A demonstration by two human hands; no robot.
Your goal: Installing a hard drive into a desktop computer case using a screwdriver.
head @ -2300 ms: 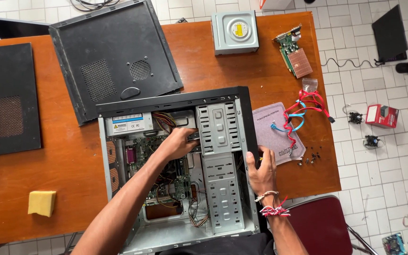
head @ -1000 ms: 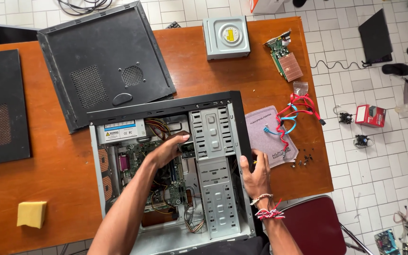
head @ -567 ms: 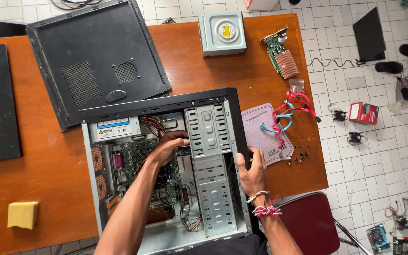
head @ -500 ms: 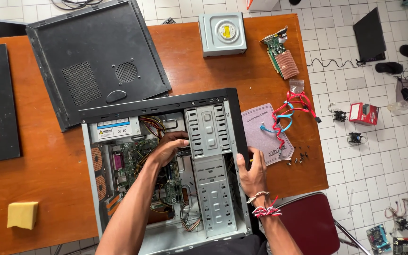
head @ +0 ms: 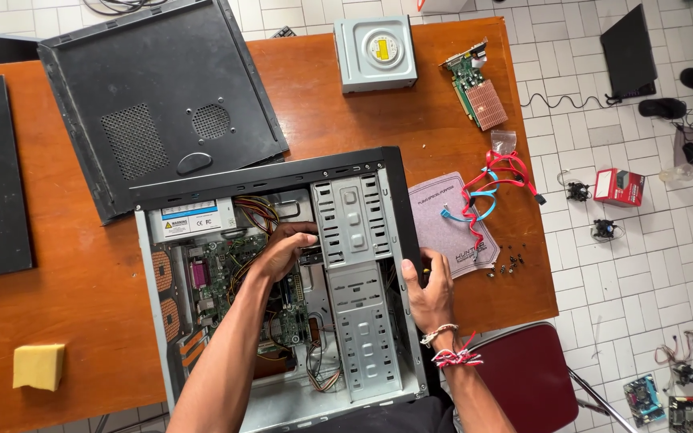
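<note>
Head view: left hand (head: pixel 286 244) fingertips vanish behind drive cage (head: pixel 354 273), grip unclear; right hand (head: pixel 428 285) clamps case (head: pixel 399 208) edge.

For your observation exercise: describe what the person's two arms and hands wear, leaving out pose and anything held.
Both forearms are bare, no sleeves or gloves. The left hand wears nothing visible. The right hand has wrist bands: a pale braided cord and red-and-white threads with loose ends.
</note>
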